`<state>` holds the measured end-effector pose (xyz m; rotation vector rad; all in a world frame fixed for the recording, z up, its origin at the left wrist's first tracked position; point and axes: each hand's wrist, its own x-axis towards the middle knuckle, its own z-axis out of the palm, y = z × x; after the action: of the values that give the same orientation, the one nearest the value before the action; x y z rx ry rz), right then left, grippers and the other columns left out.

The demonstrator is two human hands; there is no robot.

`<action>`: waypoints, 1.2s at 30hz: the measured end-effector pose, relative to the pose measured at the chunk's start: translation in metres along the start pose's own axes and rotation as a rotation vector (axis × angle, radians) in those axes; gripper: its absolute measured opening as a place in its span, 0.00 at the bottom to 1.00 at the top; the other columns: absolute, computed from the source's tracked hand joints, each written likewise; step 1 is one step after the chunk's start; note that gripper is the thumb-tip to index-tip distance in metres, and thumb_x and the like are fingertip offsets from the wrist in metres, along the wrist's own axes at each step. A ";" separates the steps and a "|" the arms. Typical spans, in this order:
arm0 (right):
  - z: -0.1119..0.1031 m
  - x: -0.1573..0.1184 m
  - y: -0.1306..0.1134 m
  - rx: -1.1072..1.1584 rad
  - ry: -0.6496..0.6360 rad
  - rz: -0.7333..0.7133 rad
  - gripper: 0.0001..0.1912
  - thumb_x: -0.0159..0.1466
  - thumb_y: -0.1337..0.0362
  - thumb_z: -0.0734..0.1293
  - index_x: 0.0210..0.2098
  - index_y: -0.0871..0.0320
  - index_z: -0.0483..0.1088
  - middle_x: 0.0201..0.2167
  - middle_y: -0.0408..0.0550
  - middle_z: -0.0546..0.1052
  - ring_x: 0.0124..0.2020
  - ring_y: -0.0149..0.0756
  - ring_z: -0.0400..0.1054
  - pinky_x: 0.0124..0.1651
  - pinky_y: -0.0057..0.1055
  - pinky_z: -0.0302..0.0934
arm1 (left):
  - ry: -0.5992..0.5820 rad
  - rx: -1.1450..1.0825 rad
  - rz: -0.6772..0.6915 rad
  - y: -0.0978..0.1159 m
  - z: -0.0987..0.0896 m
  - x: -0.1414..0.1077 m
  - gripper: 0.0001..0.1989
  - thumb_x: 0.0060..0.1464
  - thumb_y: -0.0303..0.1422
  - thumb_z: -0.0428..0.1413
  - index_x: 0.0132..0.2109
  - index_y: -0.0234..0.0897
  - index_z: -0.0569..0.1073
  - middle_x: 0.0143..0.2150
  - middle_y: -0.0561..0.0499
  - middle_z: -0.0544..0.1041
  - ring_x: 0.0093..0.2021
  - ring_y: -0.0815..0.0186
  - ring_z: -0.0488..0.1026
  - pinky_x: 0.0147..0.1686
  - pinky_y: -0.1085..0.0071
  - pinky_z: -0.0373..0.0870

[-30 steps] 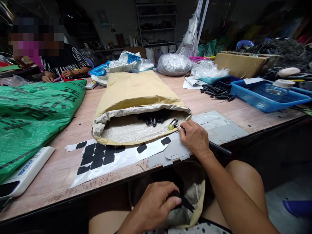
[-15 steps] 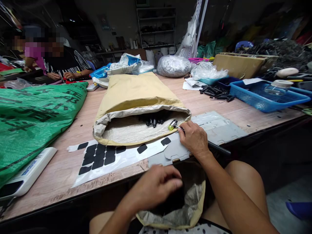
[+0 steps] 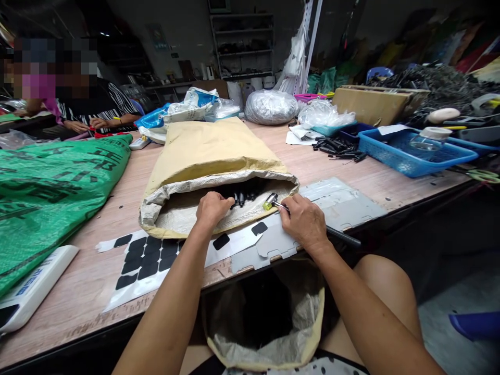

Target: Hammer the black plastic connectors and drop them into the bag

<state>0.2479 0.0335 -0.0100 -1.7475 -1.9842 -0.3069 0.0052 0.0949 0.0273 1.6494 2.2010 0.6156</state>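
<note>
A yellow paper sack (image 3: 219, 140) lies on the table with its mouth towards me, and several black tube-shaped parts (image 3: 241, 199) stick out inside. My left hand (image 3: 213, 211) reaches into the mouth, its thumb and fingers closed at the end of one of these parts. In my right hand (image 3: 304, 219) is a small hammer (image 3: 270, 201) with a yellow-and-metal head resting at the sack's lip; its black handle points right. Between my legs a second sack (image 3: 269, 357) hangs with its mouth wide; its inside is dark.
A sheet of black stickers (image 3: 136, 255) and a grey board (image 3: 344, 205) lie along the table's front edge. At left are a green sack (image 3: 58, 182) and a white device (image 3: 42, 289). Rightwards stands a blue basket (image 3: 406, 156). A co-worker (image 3: 97, 104) sits far left.
My left hand has moved from above the lower sack up and forward into the mouth of the sack on the table. My right hand still holds the hammer in about the same place.
</note>
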 end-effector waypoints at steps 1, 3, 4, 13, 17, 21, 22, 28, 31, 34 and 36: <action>0.000 0.000 0.000 0.001 -0.001 -0.001 0.10 0.70 0.59 0.62 0.41 0.56 0.74 0.40 0.52 0.76 0.41 0.43 0.67 0.40 0.36 0.51 | -0.020 0.028 0.000 -0.001 -0.003 -0.004 0.12 0.47 0.42 0.61 0.24 0.40 0.76 0.27 0.43 0.79 0.31 0.55 0.75 0.29 0.66 0.62; 0.000 0.000 0.000 0.002 0.000 -0.002 0.10 0.70 0.59 0.62 0.41 0.56 0.74 0.40 0.52 0.76 0.41 0.43 0.67 0.40 0.36 0.51 | -0.056 0.083 0.012 -0.007 -0.011 -0.015 0.11 0.46 0.42 0.61 0.25 0.40 0.76 0.27 0.45 0.79 0.30 0.56 0.74 0.28 0.66 0.61; 0.000 -0.001 0.000 0.003 0.002 -0.002 0.10 0.70 0.59 0.62 0.41 0.56 0.74 0.40 0.52 0.76 0.41 0.43 0.67 0.40 0.36 0.51 | -0.062 0.104 0.029 -0.010 -0.015 -0.021 0.11 0.46 0.42 0.62 0.25 0.41 0.76 0.27 0.46 0.79 0.30 0.57 0.74 0.28 0.66 0.60; 0.000 -0.002 -0.001 0.011 -0.005 0.011 0.10 0.70 0.59 0.63 0.42 0.56 0.74 0.40 0.52 0.75 0.41 0.43 0.67 0.40 0.36 0.51 | -0.168 -0.126 0.554 -0.028 -0.004 -0.081 0.08 0.53 0.39 0.61 0.36 0.40 0.76 0.34 0.52 0.77 0.33 0.64 0.70 0.32 0.70 0.63; 0.000 -0.001 0.000 0.038 0.005 0.010 0.07 0.68 0.62 0.64 0.41 0.56 0.73 0.40 0.52 0.75 0.41 0.43 0.67 0.41 0.36 0.52 | -0.146 -0.200 0.535 -0.032 0.009 -0.086 0.07 0.54 0.37 0.61 0.38 0.40 0.76 0.33 0.53 0.75 0.33 0.65 0.70 0.33 0.70 0.63; -0.001 0.000 0.002 0.047 -0.018 0.005 0.05 0.66 0.64 0.65 0.40 0.56 0.71 0.40 0.52 0.76 0.43 0.45 0.68 0.42 0.37 0.53 | -0.166 -0.274 0.503 -0.035 0.011 -0.084 0.07 0.52 0.36 0.62 0.38 0.40 0.76 0.33 0.54 0.74 0.33 0.65 0.69 0.33 0.70 0.63; -0.002 0.000 0.002 0.060 -0.015 0.007 0.05 0.67 0.64 0.64 0.41 0.56 0.71 0.40 0.52 0.76 0.43 0.45 0.68 0.42 0.37 0.54 | -0.173 -0.286 0.496 -0.036 0.011 -0.083 0.07 0.52 0.36 0.62 0.38 0.40 0.77 0.33 0.54 0.74 0.33 0.65 0.69 0.33 0.71 0.63; -0.024 -0.012 -0.011 0.419 0.071 0.003 0.08 0.70 0.62 0.62 0.47 0.54 0.69 0.43 0.48 0.79 0.41 0.41 0.73 0.41 0.33 0.61 | -0.194 -0.340 0.460 -0.035 0.012 -0.083 0.08 0.49 0.35 0.64 0.38 0.39 0.77 0.33 0.54 0.75 0.33 0.66 0.68 0.32 0.71 0.62; -0.034 -0.021 -0.024 0.602 0.044 -0.102 0.10 0.68 0.64 0.64 0.49 0.52 0.70 0.44 0.46 0.80 0.43 0.39 0.75 0.45 0.31 0.65 | -0.200 -0.380 0.437 -0.036 0.013 -0.082 0.08 0.48 0.34 0.64 0.37 0.39 0.77 0.33 0.55 0.75 0.32 0.66 0.67 0.32 0.71 0.62; -0.038 -0.026 -0.035 0.617 0.027 -0.188 0.16 0.68 0.69 0.63 0.52 0.52 0.73 0.47 0.46 0.80 0.47 0.39 0.74 0.49 0.31 0.66 | -0.205 -0.408 0.408 -0.036 0.013 -0.081 0.09 0.46 0.33 0.65 0.36 0.38 0.76 0.32 0.55 0.74 0.32 0.67 0.66 0.32 0.71 0.61; -0.039 -0.028 -0.040 0.562 0.029 -0.222 0.18 0.69 0.70 0.62 0.54 0.51 0.74 0.45 0.47 0.80 0.46 0.38 0.74 0.50 0.32 0.66 | -0.210 -0.417 0.399 -0.036 0.014 -0.080 0.09 0.46 0.33 0.65 0.35 0.38 0.76 0.32 0.56 0.74 0.32 0.67 0.67 0.32 0.71 0.61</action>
<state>0.2191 -0.0158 0.0156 -1.1685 -1.9935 0.1473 0.0049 0.0116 -0.0029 1.8261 1.4809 0.8863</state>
